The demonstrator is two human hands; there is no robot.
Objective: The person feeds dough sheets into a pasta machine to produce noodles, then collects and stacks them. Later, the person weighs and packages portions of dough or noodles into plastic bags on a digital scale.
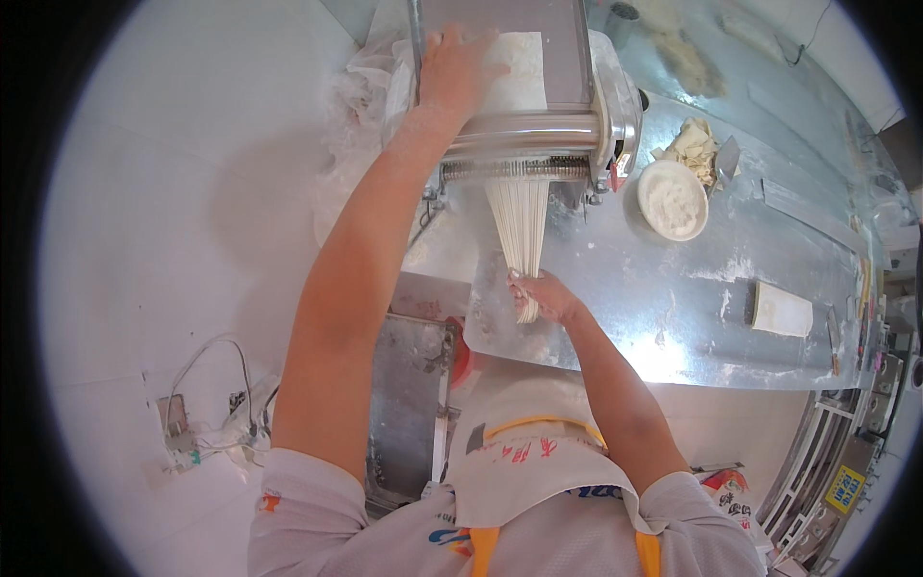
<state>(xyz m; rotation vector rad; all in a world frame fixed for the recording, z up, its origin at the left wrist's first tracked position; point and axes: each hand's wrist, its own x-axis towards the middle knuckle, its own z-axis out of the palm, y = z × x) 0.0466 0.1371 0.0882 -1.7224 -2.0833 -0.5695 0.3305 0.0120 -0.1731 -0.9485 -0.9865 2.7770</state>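
Right hand [545, 296] wrapped round noodles [520, 221] on near side of machine [608, 115], probably to keep strands bunched; left hand [457, 75] fingers spread, gripping nothing, by sheet [521, 72] on machine's far side, maybe guiding it; bowl [643, 197] right of machine, seemingly for reach

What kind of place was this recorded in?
Probably a small noodle-making kitchen: a noodle machine with cut strands coming out, a bowl of flour-like powder, and a powder-dusted metal worktable.
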